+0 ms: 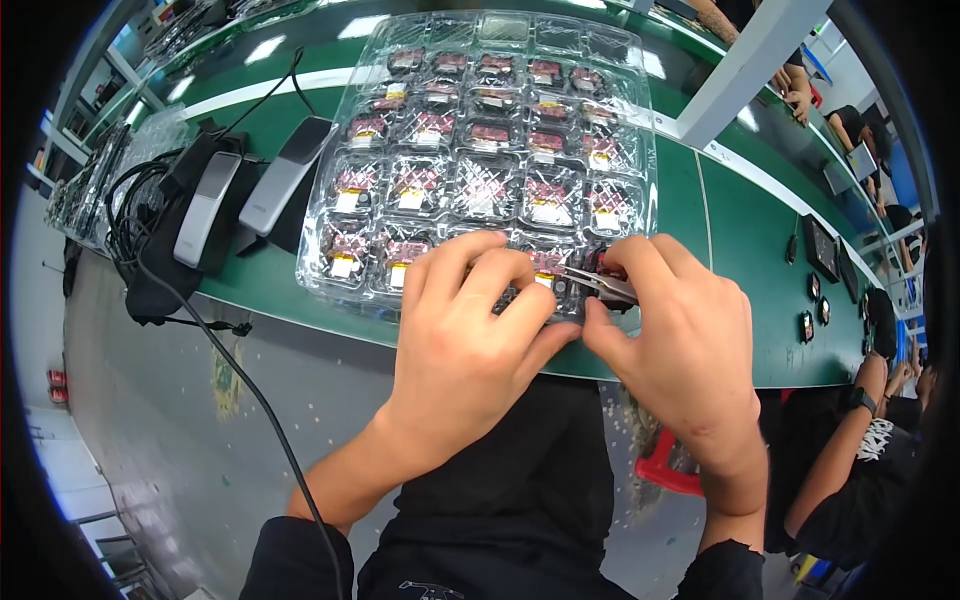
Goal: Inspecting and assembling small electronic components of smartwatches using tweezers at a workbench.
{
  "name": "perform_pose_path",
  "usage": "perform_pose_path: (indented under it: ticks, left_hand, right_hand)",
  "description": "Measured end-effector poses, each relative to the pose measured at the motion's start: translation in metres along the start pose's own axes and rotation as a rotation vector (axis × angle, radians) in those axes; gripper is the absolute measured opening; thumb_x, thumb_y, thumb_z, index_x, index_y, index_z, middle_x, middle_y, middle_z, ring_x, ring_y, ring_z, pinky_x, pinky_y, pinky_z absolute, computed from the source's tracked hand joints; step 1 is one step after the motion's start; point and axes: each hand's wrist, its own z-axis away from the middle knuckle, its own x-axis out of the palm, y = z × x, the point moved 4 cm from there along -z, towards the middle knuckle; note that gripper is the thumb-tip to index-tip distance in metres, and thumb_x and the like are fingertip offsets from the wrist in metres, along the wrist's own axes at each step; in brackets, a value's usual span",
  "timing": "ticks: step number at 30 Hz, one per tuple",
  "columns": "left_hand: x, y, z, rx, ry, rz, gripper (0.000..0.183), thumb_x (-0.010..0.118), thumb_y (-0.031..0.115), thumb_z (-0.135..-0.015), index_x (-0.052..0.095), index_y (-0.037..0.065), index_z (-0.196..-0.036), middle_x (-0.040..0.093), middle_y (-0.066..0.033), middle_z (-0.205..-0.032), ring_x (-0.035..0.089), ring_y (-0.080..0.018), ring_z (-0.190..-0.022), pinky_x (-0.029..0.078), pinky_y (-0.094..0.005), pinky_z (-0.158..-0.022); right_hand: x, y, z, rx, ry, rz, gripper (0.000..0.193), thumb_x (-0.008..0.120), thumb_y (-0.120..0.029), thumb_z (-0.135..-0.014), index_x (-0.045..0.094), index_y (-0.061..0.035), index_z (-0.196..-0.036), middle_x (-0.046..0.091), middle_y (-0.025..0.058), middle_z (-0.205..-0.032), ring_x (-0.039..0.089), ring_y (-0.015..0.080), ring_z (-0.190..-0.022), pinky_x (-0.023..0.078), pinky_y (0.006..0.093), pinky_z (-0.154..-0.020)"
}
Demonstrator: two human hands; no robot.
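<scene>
Tweezers [600, 283] are held over a clear plastic tray [651, 185] of small electronic modules [546, 265].
The tweezers, right of the frame's centre, are pinched between thumb and fingers of the right hand [685, 325], tips pointed left; the tray's lower edge is partly covered by the curled left hand [470, 325], though whether anything is gripped there cannot be told. The tray is supported by a green table [740, 300] in the upper middle.

tweezers [606, 285]: rear hidden | tray [505, 30]: partly hidden | sleeves [297, 562]: cut off
</scene>
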Motion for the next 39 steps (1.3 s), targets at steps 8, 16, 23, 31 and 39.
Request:
perform_pose_path:
  ticks: [8, 16, 23, 31, 39]
  left_hand:
    - [0.0, -0.002, 0.001, 0.005, 0.027, 0.014, 0.032, 0.096, 0.02, -0.064, 0.072, 0.013, -0.084, 0.067, 0.0, -0.103, 0.063, -0.0307, -0.118, 0.043, -0.0459, -0.093]
    - [-0.001, -0.002, 0.0, 0.011, 0.045, 0.052, 0.033, 0.096, 0.024, -0.065, 0.071, 0.013, -0.084, 0.067, -0.0005, -0.101, 0.063, -0.031, -0.116, 0.044, -0.0467, -0.093]
    - [-0.001, 0.001, -0.002, -0.003, 0.019, 0.076, 0.033, 0.096, 0.026, -0.065, 0.071, 0.013, -0.083, 0.067, -0.0008, -0.101, 0.063, -0.0303, -0.115, 0.044, -0.0462, -0.093]
    - [0.0, 0.002, -0.002, -0.01, 0.022, 0.059, 0.034, 0.097, 0.026, -0.064, 0.071, 0.012, -0.081, 0.067, -0.0008, -0.1, 0.063, -0.0299, -0.114, 0.044, -0.0463, -0.092]
    - [0.001, 0.0, 0.0, -0.01, 0.034, 0.08, 0.034, 0.098, 0.025, -0.063, 0.072, 0.011, -0.081, 0.067, -0.0014, -0.1, 0.064, -0.03, -0.114, 0.045, -0.0453, -0.092]
  right_hand:
    - [-0.001, 0.001, -0.008, -0.001, -0.015, -0.033, 0.021, 0.077, -0.015, -0.082, 0.067, -0.0061, -0.098, 0.065, 0.0094, -0.088, 0.07, 0.0316, -0.069, 0.055, 0.0444, -0.061]
    - [-0.015, 0.022, -0.022, -0.215, -0.241, -0.142, 0.042, 0.076, -0.007, -0.078, 0.081, -0.0184, -0.118, 0.065, 0.0064, -0.089, 0.068, 0.0279, -0.071, 0.055, 0.0407, -0.063]
    - [-0.007, 0.032, -0.026, -0.459, -0.235, -0.148, 0.044, 0.074, -0.001, -0.068, 0.081, -0.0155, -0.109, 0.06, 0.005, -0.084, 0.061, 0.0277, -0.063, 0.048, 0.0398, -0.056]
    - [0.005, 0.027, -0.031, -0.474, -0.245, -0.15, 0.024, 0.071, -0.006, -0.075, 0.067, -0.0111, -0.098, 0.056, 0.0081, -0.091, 0.061, 0.0329, -0.067, 0.048, 0.0457, -0.055]
    - [0.005, 0.024, -0.032, -0.46, -0.231, -0.161, 0.021, 0.07, -0.006, -0.073, 0.066, -0.0091, -0.094, 0.055, 0.0099, -0.094, 0.06, 0.0348, -0.068, 0.049, 0.0462, -0.057]
